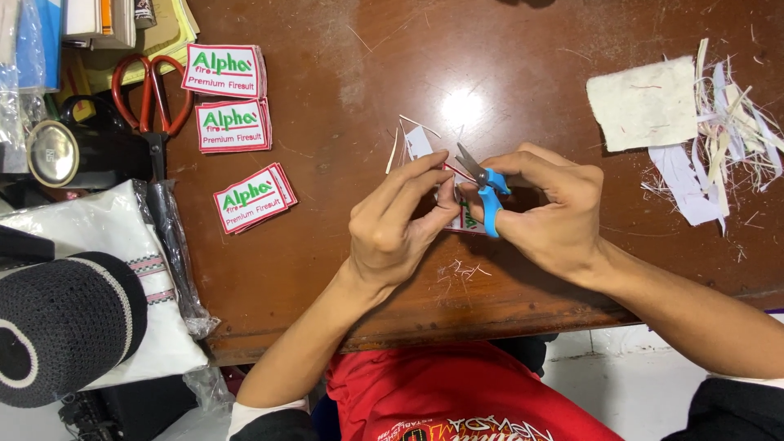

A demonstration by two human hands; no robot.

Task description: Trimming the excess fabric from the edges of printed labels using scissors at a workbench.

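Seen from your head camera, a scratched brown wooden worktop fills the view, its near edge against your red shirt. Near the middle, your left hand has its fingers pressed together, pinching a white embroidered patch. Your right hand has its fingers curled through the blue-handled small scissors, blades at the patch's top edge. Toward the left edge lie three stacks of finished patches and red-handled shears. Near the right edge lie white fabric trimmings.
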